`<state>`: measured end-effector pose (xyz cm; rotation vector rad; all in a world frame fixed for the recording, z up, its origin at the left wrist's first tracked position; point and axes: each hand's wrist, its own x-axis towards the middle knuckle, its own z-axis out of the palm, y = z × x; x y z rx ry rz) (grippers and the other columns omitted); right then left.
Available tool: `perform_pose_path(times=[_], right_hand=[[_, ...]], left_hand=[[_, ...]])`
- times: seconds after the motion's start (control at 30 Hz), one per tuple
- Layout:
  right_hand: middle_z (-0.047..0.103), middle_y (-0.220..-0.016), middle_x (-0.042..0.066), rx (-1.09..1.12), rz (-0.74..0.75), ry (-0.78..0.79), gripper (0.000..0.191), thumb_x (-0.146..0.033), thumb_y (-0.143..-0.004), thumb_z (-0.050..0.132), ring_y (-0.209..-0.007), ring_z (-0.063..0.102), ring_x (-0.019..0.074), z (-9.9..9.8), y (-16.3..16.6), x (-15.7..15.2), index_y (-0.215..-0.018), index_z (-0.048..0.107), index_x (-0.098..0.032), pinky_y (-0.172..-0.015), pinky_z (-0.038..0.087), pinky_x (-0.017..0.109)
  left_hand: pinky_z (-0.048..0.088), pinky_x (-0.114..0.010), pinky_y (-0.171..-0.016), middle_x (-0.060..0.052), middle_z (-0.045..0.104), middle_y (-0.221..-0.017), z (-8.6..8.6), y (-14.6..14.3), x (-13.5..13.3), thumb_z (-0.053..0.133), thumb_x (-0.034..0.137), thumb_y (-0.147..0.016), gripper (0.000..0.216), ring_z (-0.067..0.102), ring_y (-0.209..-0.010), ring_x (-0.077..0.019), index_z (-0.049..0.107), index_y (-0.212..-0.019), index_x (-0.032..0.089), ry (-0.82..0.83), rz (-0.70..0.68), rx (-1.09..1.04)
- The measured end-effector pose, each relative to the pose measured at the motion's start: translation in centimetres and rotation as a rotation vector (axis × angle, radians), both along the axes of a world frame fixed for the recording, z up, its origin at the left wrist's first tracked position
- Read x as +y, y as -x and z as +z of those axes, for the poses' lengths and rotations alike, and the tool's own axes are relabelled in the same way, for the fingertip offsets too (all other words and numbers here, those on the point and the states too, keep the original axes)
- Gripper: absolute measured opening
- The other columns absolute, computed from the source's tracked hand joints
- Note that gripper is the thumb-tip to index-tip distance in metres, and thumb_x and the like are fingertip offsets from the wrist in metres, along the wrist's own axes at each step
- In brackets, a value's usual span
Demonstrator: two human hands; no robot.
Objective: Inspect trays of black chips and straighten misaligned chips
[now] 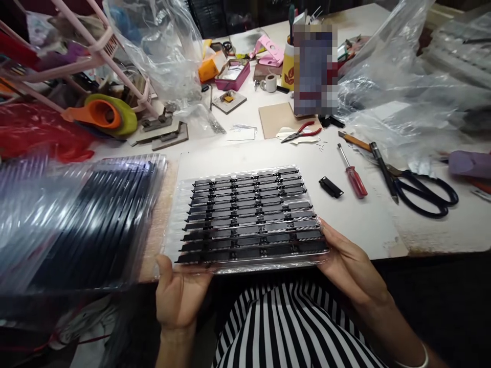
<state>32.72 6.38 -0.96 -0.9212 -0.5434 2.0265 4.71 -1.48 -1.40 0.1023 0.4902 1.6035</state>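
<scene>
A clear plastic tray lies across the near edge of the table in front of me, held between both hands. Rows of black comb-like parts with fine pale teeth fill most of it, leaving a bare strip on its left. My left hand grips the near left corner, thumb raised at the side and fingers underneath, partly hidden. At the near right corner, my right hand is closed on the rim. One loose black part rests on the white surface to the right.
Stacked clear trays with dark strips stand at left, blurred. To the right lie a red screwdriver, a black pen-like tool and scissors. Red-handled pliers lie behind; plastic bags crowd the back.
</scene>
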Motion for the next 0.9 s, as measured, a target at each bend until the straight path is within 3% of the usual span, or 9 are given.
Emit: perform_pose_path(times=[0.17, 0.43, 0.7, 0.9], right_hand=[[0.062, -0.123, 0.004, 0.014, -0.024, 0.005, 0.031, -0.031, -0.096, 0.043, -0.108, 0.061, 0.0208, -0.07, 0.09, -0.11, -0.12, 0.061, -0.026, -0.097, 0.048, 0.04], [0.061, -0.126, 0.002, 0.096, -0.058, 0.071, 0.032, -0.028, -0.095, 0.046, -0.113, 0.058, 0.0202, 0.15, 0.2, -0.08, -0.125, 0.059, -0.027, -0.103, 0.044, 0.04], [0.062, -0.126, 0.002, 0.036, -0.138, 0.175, 0.031, -0.028, -0.093, 0.049, -0.119, 0.055, 0.0226, 0.1, 0.19, -0.43, -0.122, 0.061, -0.027, -0.104, 0.044, 0.043], [0.06, -0.128, 0.001, -0.031, -0.152, 0.21, 0.031, -0.03, -0.091, 0.049, -0.122, 0.053, 0.0234, 0.13, 0.43, -0.02, -0.119, 0.062, -0.032, -0.106, 0.044, 0.043]], left_hand=[[0.038, -0.053, -0.103, -0.007, 0.052, -0.138, -0.06, -0.13, 0.08, 0.021, 0.051, -0.095, 0.051, 0.045, -0.129, -0.0275, 0.035, -0.142, 0.035, -0.055, -0.04, -0.033], [0.036, -0.053, -0.105, -0.007, 0.051, -0.139, -0.03, -0.17, 0.13, 0.019, 0.051, -0.096, 0.052, 0.045, -0.129, -0.0265, 0.036, -0.141, 0.034, -0.066, -0.031, -0.08], [0.032, -0.054, -0.106, -0.008, 0.062, -0.127, -0.11, -0.28, -0.02, 0.03, 0.054, -0.094, 0.052, 0.053, -0.122, -0.0273, 0.048, -0.135, 0.029, 0.151, 0.04, 0.004], [0.034, -0.052, -0.106, -0.011, 0.065, -0.121, 0.46, -0.33, 0.48, 0.032, 0.053, -0.094, 0.052, 0.055, -0.12, -0.0274, 0.059, -0.125, 0.02, 0.2, 0.038, -0.038]])
